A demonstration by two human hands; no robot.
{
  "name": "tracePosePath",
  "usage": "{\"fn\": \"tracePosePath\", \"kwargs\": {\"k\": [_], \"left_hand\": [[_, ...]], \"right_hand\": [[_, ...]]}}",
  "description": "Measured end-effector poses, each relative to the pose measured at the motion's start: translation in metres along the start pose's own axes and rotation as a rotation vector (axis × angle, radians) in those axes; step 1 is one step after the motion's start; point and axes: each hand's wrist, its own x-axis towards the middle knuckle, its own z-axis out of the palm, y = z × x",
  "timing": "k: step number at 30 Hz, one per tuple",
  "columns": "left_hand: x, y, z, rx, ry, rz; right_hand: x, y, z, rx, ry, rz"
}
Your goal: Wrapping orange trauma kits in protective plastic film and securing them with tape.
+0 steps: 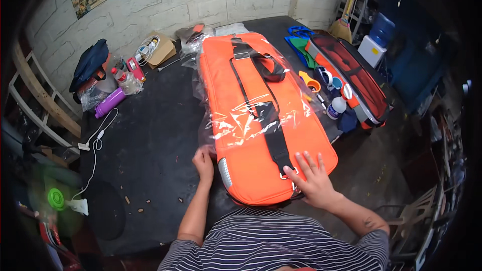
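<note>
A large orange bag [246, 165] with a black strap [275, 143] down its middle lies on the dark table in front of me. A clear plastic cover [233, 129] wraps its far and middle part, while its near end is bare. Beside the bag's left edge, my left hand [203, 164] is closed on the cover's edge; its fingertips are partly hidden. My right hand [317, 183] rests with fingers spread on the near right corner, by the strap's metal buckle [288, 173].
A second orange bag [351, 73] with a dark mesh top stands at the right, near a white spray bottle [337, 106]. Along the table's [150, 155] left side are a purple bottle [110, 102], a cardboard box [161, 50] and a white cable [95, 156].
</note>
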Motion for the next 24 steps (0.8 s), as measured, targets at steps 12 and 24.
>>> {"fn": "tracePosePath", "kwargs": {"k": [12, 24], "left_hand": [[0.106, 0.291, -0.017, 0.297, -0.250, 1.157], [0.067, 0.133, 0.021, -0.694, -0.630, 0.025]], "right_hand": [[-0.011, 0.071, 0.075, 1.254, 0.797, 0.591], [0.025, 0.053, 0.176, 1.563, 0.886, 0.658]]}}
